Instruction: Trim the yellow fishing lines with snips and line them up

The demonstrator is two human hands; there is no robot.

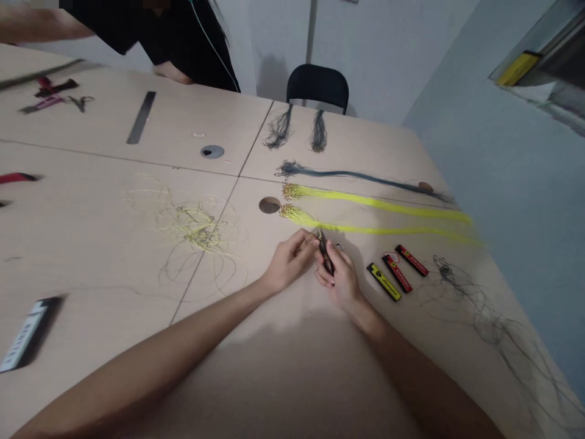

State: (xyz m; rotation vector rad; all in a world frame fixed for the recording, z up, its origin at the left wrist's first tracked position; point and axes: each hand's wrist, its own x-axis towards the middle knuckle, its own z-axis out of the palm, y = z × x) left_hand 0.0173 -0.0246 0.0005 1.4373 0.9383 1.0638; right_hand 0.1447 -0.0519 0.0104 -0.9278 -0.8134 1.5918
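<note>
My left hand (289, 259) pinches a thin yellowish cord close to the tip of a small pair of pliers. The pliers (325, 255), dark with brownish handles, are gripped in my right hand (340, 274); their jaws point away from me and meet the cord near my left fingertips. Just beyond both hands lies a yellow cord bundle (365, 229) with metal clasps at its left end. A second yellow bundle (388, 207) and a dark blue-green bundle (361, 176) run alongside it. Loose yellow cords (198, 228) lie tangled to the left.
Red and yellow lighter-like cases (384, 281) and tangled dark cords (457, 286) lie to the right. Two dark bundles (319, 131) sit at the far edge before a black chair (317, 85). A metal strip (141, 117) and a white-black box (30, 332) are left. A person (183, 42) stands across.
</note>
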